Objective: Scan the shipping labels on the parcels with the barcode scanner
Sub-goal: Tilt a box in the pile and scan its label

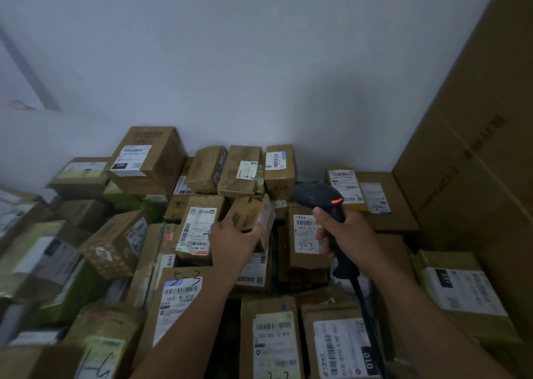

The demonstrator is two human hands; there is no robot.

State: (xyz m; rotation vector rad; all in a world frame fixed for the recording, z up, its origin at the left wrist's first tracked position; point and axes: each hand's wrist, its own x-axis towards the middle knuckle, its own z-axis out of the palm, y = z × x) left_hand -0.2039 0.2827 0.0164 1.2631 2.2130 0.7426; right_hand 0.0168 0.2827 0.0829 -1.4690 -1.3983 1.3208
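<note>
A pile of brown cardboard parcels with white shipping labels fills the lower half of the view. My left hand [234, 240] grips a small taped parcel [253, 213] at the pile's middle, tilted, its label side turned away to the right. My right hand [347, 234] holds the handle of a black barcode scanner [318, 197]. The scanner's head shows a red light and points left toward the small parcel. Its cable [366, 306] runs down past my right forearm. Just behind the scanner lies a parcel marked "3-3" [305, 240].
A tall cardboard carton [476, 162] stands along the right side. A white wall [259, 61] rises behind the pile. Parcels with labels facing up lie near me, one marked "5-3" [180, 295] and one marked "010" [341, 347]. Green-wrapped packages [57, 280] sit at left.
</note>
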